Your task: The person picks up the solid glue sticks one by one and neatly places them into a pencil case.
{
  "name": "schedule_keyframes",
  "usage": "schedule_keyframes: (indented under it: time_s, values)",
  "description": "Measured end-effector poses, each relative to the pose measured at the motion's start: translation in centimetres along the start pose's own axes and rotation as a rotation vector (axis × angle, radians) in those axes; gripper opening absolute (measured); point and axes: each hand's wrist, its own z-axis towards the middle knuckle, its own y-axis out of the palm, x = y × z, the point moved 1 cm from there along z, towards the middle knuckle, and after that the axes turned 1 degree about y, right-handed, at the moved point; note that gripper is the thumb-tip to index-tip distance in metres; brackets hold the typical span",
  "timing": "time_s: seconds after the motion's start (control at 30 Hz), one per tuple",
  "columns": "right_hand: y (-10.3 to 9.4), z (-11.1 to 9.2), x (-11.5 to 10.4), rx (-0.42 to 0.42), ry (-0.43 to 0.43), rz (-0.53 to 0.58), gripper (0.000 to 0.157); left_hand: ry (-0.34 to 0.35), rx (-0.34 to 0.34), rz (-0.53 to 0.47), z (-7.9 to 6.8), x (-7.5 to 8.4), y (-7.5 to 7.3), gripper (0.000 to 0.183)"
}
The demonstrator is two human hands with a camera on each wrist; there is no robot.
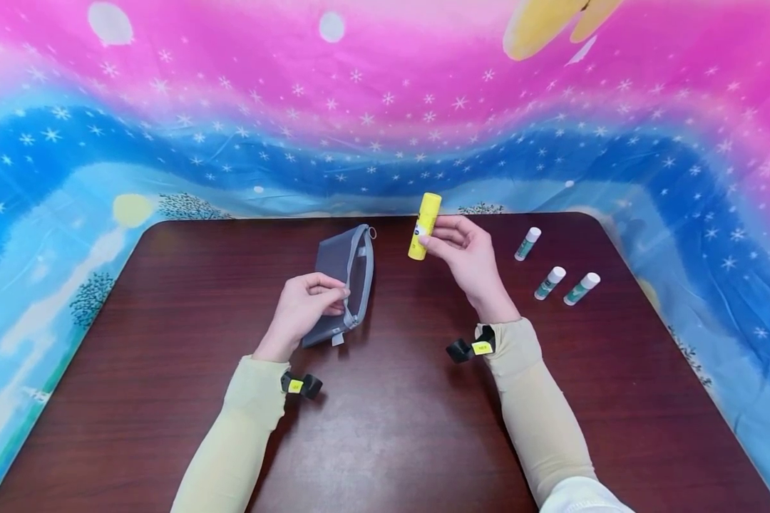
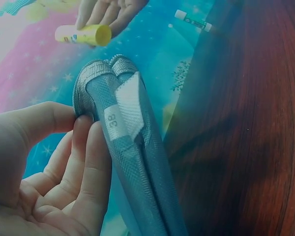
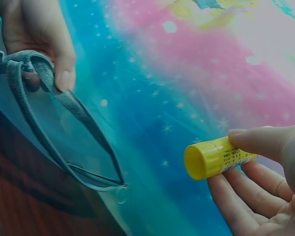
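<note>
Looking down from the head, we see our left hand (image 1: 304, 306) pinching the edge of a grey pouch (image 1: 334, 267), whose unzipped mouth faces the right side of the dark table (image 1: 359, 442). Our right hand (image 1: 473, 260) grips a yellow tube (image 1: 428, 212), slightly tilted and apart from the pouch. Three small white-capped tubes (image 1: 582, 288) sit to the right of that hand, and a snowflake-patterned cloth (image 1: 359, 92) hangs behind the table.

From the left wrist, we find our thumb and fingertips closed on the pouch's rim, next to a white tag (image 2: 131, 105). The yellow tube lies across the other hand's fingers beyond the pouch, and one small tube shows farther right.

From the right wrist, we have the yellow tube between thumb and fingers, one round end facing the pouch, where a small ring (image 3: 121, 195) hangs from the zipper's end.
</note>
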Motion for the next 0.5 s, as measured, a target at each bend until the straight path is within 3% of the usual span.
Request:
schedule_keyframes:
  time_s: [0.5]
  values:
    - [1.7, 0.5, 3.2, -0.052, 0.159, 0.156, 0.038, 0.004, 0.002, 0.007, 0.1, -0.2, 0.3, 0.017]
